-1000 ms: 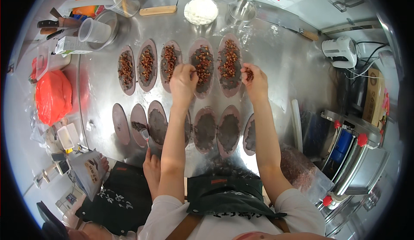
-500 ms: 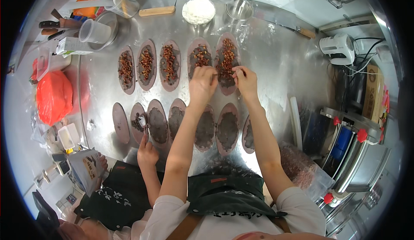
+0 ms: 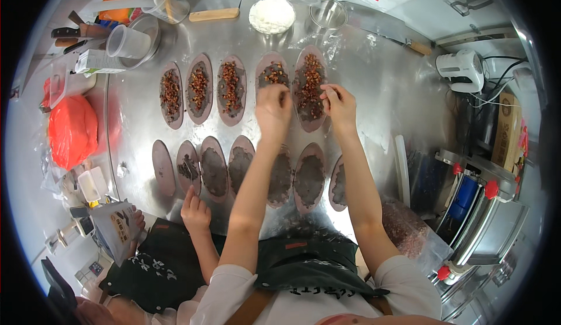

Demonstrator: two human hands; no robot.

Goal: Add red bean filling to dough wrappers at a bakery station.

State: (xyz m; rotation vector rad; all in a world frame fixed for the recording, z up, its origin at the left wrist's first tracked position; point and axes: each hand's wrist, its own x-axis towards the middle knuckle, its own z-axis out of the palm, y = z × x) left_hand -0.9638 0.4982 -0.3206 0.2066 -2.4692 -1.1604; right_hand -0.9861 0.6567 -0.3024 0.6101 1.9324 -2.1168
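Overhead, from the head view, the left hand (image 3: 273, 108) pinches the near end of a dough oval (image 3: 272, 75) in the far row on the steel desk (image 3: 374, 74). Just right, the right hand (image 3: 339, 104) nips the edge of the next filled oval (image 3: 310, 88). A co-worker's hand (image 3: 196, 211) rests near the desk's near edge.
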